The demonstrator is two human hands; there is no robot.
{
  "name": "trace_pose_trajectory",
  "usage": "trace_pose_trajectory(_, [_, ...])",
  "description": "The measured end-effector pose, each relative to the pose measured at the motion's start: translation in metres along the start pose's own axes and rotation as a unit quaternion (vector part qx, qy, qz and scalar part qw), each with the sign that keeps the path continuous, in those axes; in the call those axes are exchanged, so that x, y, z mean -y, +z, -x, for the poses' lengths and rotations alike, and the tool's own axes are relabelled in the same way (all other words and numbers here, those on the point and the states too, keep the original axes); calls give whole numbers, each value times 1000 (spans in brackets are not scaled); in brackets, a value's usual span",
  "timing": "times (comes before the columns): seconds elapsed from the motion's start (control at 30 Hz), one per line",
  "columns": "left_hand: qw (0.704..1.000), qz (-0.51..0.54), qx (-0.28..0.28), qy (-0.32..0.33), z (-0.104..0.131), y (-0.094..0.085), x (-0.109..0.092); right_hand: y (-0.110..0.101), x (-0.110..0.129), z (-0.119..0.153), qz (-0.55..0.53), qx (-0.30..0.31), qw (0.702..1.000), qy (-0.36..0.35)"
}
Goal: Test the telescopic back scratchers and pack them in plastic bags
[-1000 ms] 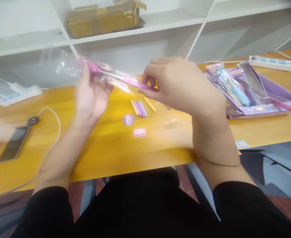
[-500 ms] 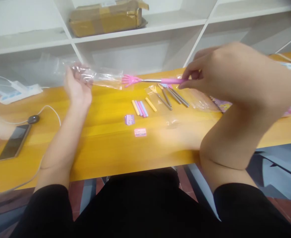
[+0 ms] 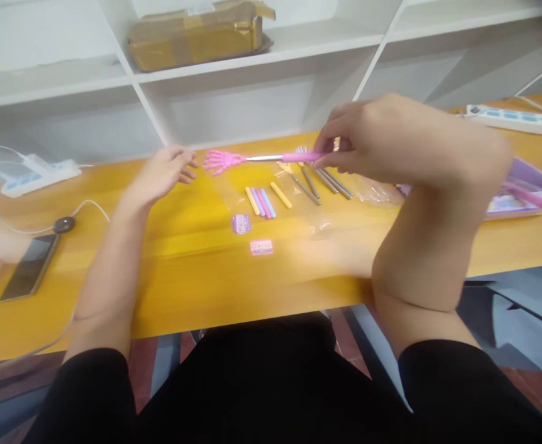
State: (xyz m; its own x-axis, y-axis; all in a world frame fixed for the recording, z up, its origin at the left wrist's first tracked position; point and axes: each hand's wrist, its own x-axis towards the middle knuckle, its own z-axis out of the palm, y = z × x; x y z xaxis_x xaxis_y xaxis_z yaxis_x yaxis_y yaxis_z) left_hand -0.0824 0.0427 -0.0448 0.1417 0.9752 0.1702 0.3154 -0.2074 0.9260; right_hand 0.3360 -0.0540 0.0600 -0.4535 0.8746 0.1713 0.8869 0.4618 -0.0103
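A pink back scratcher (image 3: 264, 158) with a hand-shaped head and a metal shaft is held level above the table. My right hand (image 3: 361, 139) is closed round its pink handle end. Just left of the scratcher's head is my left hand (image 3: 169, 172), fingers apart and holding nothing. Below lie several coloured sticks (image 3: 262, 203) in yellow, purple, pink and blue. Beside them are several metal-shafted scratchers (image 3: 311, 185), partly behind my right hand. A purple card (image 3: 242, 223) and a pink card (image 3: 261, 247) lie nearer me. Clear plastic (image 3: 231, 194) shows faintly under the scratcher's head.
More clear plastic (image 3: 377, 191) lies by my right wrist. A purple tray (image 3: 539, 179) with pink items stands at the right. Power strips (image 3: 513, 118) sit at both sides. A phone (image 3: 30, 266) and a cable with a black knob (image 3: 64, 224) are at the left, with part of another person's arm.
My left hand has let go of the clear plastic bag and moved right, toward the scratcher's head. My right hand has shifted left with the scratcher, uncovering the purple tray.
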Motion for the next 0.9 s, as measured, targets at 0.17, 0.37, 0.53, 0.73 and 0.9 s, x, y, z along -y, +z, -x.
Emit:
trace_pose_trajectory(0.17, [980,-14,191,50,43,35,-57,14,24,-25,-123,89,988,-34])
trace_pose_trajectory(0.37, [966,-24,148,211,63,79,-71,50,57,-51,-236,43,953,-183])
trace_pose_trajectory(0.53, [973,-84,79,201,63,74,-70,45,55,-41,-163,-61,972,-157])
trace_pose_trajectory(0.73, [900,-385,-11,205,66,63,-83,17,61,-19,45,-274,952,-126])
trace_pose_trajectory(0.9, [861,-463,7,212,76,63,-92,21,70,-27,76,-175,966,-175])
